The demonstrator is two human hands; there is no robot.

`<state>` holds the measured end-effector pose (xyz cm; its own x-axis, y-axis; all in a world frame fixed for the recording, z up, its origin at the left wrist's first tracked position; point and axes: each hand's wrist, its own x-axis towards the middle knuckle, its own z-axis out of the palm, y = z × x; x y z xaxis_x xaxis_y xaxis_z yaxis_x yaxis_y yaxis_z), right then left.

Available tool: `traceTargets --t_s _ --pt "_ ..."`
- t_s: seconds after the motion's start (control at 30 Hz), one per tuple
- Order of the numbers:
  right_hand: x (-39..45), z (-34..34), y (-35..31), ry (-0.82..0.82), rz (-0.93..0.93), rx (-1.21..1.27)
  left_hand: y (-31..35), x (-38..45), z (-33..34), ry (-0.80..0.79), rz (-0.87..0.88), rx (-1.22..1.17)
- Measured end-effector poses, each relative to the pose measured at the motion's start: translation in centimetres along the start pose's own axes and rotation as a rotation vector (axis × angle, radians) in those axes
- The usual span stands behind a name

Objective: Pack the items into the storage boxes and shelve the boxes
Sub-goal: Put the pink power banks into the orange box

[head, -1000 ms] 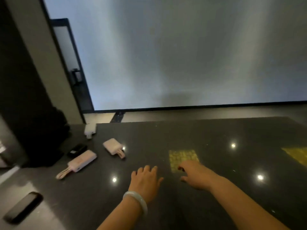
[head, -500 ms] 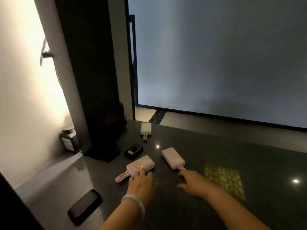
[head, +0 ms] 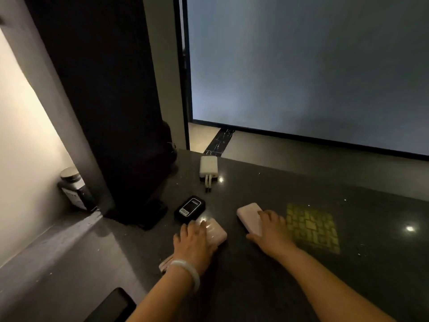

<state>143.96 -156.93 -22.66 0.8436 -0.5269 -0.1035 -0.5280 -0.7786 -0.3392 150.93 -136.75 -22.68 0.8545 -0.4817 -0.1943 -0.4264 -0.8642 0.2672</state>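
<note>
Head view: three pale power banks (head: 208, 167) (two under hands), one black (head: 190, 208).

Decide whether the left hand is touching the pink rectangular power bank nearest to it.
Touching. The head view shows the left hand lying on the pink rectangular power bank, covering its near half.

A single head-worn wide-angle camera looks forward and down from close above the dark countertop (head: 301, 263), facing a grey wall panel (head: 301, 77) beyond it.
</note>
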Motion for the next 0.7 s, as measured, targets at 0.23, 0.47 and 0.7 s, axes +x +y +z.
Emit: traceTargets --t_s 0.23,0.47,0.7 --pt "3.7 1.9 -0.1 -0.005 0.005 -0.027 -0.6 1.6 1.0 0.039 0.005 -0.002" --pt "3.1 2.4 0.1 0.053 0.053 -0.034 -0.6 1.8 1.9 0.072 -0.059 -0.071" --pt "-1.3 2.1 1.1 0.051 0.162 0.002 0.8 -0.8 2.5 0.035 -0.056 -0.157"
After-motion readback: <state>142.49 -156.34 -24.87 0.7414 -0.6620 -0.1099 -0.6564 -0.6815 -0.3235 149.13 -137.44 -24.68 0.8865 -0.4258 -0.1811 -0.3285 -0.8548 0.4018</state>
